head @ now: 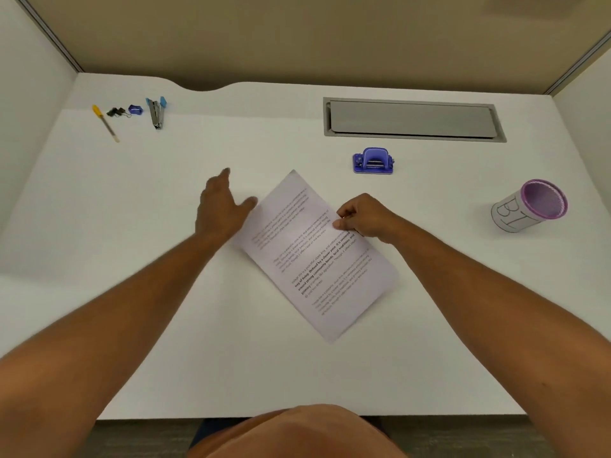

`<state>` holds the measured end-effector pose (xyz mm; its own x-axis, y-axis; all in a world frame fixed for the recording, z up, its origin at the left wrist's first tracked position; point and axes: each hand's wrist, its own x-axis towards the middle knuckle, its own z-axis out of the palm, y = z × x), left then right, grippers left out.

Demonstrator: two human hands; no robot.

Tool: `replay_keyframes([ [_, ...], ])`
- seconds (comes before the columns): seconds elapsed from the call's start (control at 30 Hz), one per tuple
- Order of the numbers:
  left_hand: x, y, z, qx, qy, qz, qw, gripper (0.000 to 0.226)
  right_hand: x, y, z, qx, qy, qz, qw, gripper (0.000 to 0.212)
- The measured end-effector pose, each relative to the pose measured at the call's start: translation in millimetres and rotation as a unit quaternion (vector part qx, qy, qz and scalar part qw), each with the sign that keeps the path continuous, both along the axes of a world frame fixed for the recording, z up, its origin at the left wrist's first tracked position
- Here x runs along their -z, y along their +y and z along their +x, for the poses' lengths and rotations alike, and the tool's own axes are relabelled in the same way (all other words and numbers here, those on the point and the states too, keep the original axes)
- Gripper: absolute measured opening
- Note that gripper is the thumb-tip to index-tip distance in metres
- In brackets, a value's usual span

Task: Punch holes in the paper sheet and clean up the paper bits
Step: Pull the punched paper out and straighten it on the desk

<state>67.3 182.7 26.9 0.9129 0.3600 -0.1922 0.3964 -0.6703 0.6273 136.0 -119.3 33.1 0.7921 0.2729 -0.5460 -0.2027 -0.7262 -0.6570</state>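
Note:
A printed paper sheet [314, 256] lies turned at an angle in the middle of the white desk [165, 309]. My right hand [367, 218] pinches the sheet's right edge between thumb and fingers. My left hand [221, 206] is flat and spread at the sheet's left edge, thumb touching the paper. A blue hole punch [373, 161] stands just beyond the sheet, apart from both hands. No paper bits are visible.
A purple-rimmed cup [529, 206] marked "BT" stands at the right. At the far left lie a yellow pen [105, 123], black binder clips [117, 111], a blue sharpener [135, 109] and a stapler [156, 112]. A grey cable hatch [413, 119] is set into the desk's back. Partition walls enclose three sides.

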Motion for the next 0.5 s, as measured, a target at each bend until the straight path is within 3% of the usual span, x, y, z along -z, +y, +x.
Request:
replay_keyframes([
  [0.07,-5.2,2.9,16.6,0.033,0.052,-0.085,0.994,0.074,-0.1,5.0,3.5,-0.032,0.013,-0.018,0.999,0.035],
  [0.2,-7.9,4.7,22.6,0.087,0.136,-0.282,0.946,0.043,3.3,11.7,10.5,-0.067,0.02,-0.038,0.997,0.035],
  [0.27,-2.9,6.1,16.8,0.101,0.138,-0.315,0.934,0.028,5.0,12.6,12.9,-0.074,0.01,-0.037,0.996,0.033],
  [0.37,8.0,7.2,6.1,0.077,0.116,-0.321,0.937,0.023,5.9,9.9,11.4,-0.07,0.009,-0.03,0.997,0.031],
  [0.5,25.3,13.9,-5.9,0.0,0.076,-0.342,0.937,0.017,3.4,-20.0,-2.2,0.009,0.039,-0.005,0.999,0.044],
])
